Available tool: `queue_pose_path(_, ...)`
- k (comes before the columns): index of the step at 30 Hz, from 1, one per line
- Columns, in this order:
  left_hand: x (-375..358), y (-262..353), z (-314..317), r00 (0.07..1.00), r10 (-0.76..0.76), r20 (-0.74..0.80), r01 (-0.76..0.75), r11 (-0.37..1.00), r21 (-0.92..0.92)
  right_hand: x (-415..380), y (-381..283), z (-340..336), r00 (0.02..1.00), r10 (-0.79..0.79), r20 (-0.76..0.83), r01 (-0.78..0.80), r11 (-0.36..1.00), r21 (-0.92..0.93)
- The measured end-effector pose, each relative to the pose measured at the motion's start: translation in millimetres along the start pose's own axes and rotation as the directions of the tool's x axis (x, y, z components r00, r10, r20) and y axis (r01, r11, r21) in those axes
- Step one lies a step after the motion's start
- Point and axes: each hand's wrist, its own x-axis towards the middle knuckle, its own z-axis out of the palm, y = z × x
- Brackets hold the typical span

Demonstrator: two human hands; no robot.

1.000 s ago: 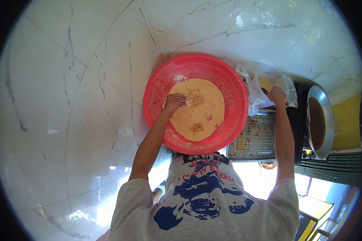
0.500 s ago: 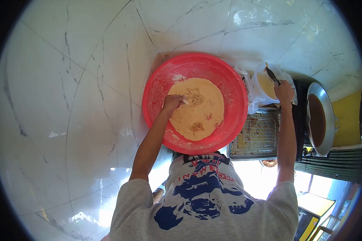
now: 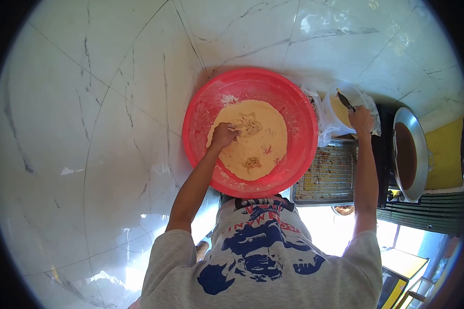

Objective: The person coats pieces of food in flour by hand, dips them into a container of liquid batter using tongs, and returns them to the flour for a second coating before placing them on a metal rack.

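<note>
A wide red basin [image 3: 303,154] holds pale yellow flour [image 3: 265,147], with shredded pieces [image 3: 251,125] in the upper part and a small clump [image 3: 251,164] lower down. Over the flour's left side, my left hand [image 3: 224,135] is closed, fingers curled; what they hold, if anything, is hidden. My right hand [image 3: 361,119] grips a black-handled utensil [image 3: 346,101], whose exact kind I cannot make out. It slants over a white tub [image 3: 331,98] of yellowish batter [image 3: 339,109], to the basin's right.
Right of the basin lies a metal tray with a wire rack [image 3: 325,180], crumbs under it. Farther right, a large metal pan [image 3: 421,154] of brown liquid sits beside a black stove [image 3: 386,149]. Plastic bags [image 3: 325,135] surround the tub. A marbled tile wall [image 3: 113,103] rises behind.
My left hand has shifted slightly right over the flour; the pale piece seen at its fingertips is now mostly hidden. My right hand and the utensil have moved a little left and down.
</note>
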Motion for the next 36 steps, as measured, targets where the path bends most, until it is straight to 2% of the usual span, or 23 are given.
queue_pose_path(2, -18, 27, -3, 0.997, -0.066, -0.049, 0.066, 0.998, 0.002, 3, 2, 15, 0.999, 0.008, 0.054, -0.006, 0.999, -0.033)
queue_pose_path(5, -12, 17, -3, 1.0, 0.009, 0.014, -0.006, 0.984, -0.178, 6, 2, 26, 0.99, 0.021, 0.137, -0.01, 0.997, -0.08)
queue_pose_path(8, -10, 18, -4, 0.998, -0.019, 0.059, 0.027, 0.99, -0.141, 10, -1, 29, 0.985, 0.008, 0.172, 0.012, 0.993, -0.114)
queue_pose_path(11, -3, 13, -2, 0.999, -0.047, 0.025, 0.048, 0.997, -0.062, 11, -7, 27, 0.977, -0.017, 0.214, 0.047, 0.989, -0.138)
queue_pose_path(14, -9, 10, -2, 0.996, 0.084, -0.007, -0.083, 0.991, 0.106, 12, -8, 26, 0.968, -0.029, 0.247, 0.064, 0.989, -0.133)
queue_pose_path(16, -12, 14, -4, 0.996, 0.084, -0.005, -0.081, 0.972, 0.22, 12, -8, 26, 0.965, -0.033, 0.262, 0.069, 0.989, -0.129)
queue_pose_path(17, -15, 15, -5, 0.997, 0.083, -0.005, -0.078, 0.958, 0.276, 11, -8, 26, 0.965, -0.035, 0.258, 0.07, 0.989, -0.128)
queue_pose_path(23, -16, 14, -4, 0.994, 0.1, -0.047, -0.084, 0.961, 0.264, 14, -2, 33, 0.982, -0.023, 0.188, 0.046, 0.992, -0.119)
queue_pose_path(26, -19, 27, -7, 0.993, -0.117, -0.012, 0.117, 0.978, 0.175, 13, 4, 35, 0.993, -0.016, 0.119, 0.028, 0.994, -0.107)
queue_pose_path(29, -16, 24, -5, 0.996, -0.062, -0.065, 0.081, 0.932, 0.353, 7, 8, 26, 0.998, -0.018, 0.056, 0.021, 0.998, -0.064)
queue_pose_path(31, -21, 31, -5, 0.996, -0.034, -0.081, 0.063, 0.915, 0.398, 2, 9, 20, 1.0, -0.002, -0.01, 0.002, 1.0, -0.012)
queue_pose_path(36, -24, 36, -5, 0.995, -0.029, -0.098, 0.069, 0.894, 0.443, 4, 20, 19, 0.999, 0.007, -0.046, -0.007, 1.0, 0.002)
